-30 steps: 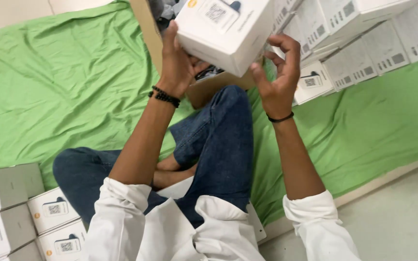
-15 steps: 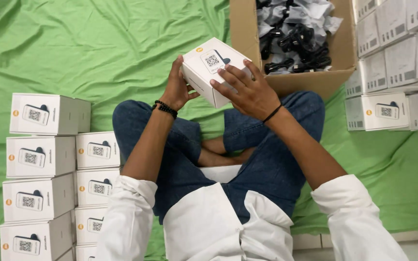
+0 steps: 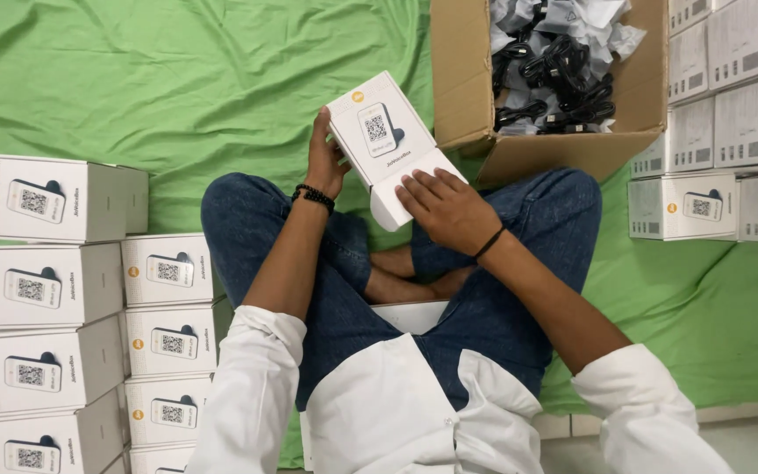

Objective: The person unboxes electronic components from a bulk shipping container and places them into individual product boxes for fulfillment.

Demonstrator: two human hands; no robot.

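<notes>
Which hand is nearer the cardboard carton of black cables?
Right. The right hand rests on the white box's flap, just below the carton's near corner; the left hand grips the box's far side, farther from the carton.

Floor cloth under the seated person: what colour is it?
Plain green, creased, with no pattern; the floor cloth shows best in the head view.

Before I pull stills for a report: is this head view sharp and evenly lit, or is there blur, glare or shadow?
Head view: sharp overall, the white box and both hands, left hand and right hand, show no motion blur; light is soft and even, with faint shadows in the folds of the green cloth; no glare; the cardboard carton interior is darker.
</notes>
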